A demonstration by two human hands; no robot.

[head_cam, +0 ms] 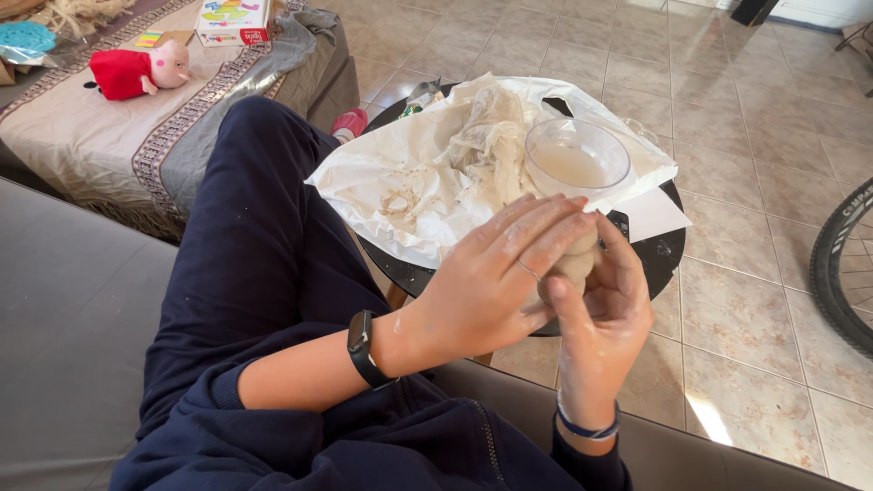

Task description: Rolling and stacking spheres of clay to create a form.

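Pressing a lump of pale clay (575,264) between both palms, the person sits with the hands held just in front of the round black table (657,259). The left hand (496,282) lies over the lump from the near side, fingers stretched flat across its top; the right hand (605,314) cups it from below and behind, fingers curled up around it. The lump stands roughly upright between them, its long axis running from the right palm up toward the table's near edge. Both hands grip it equally close. On the table, just beyond the clay, sits a clear bowl (576,159) of cloudy water on a crumpled white sheet (400,186).
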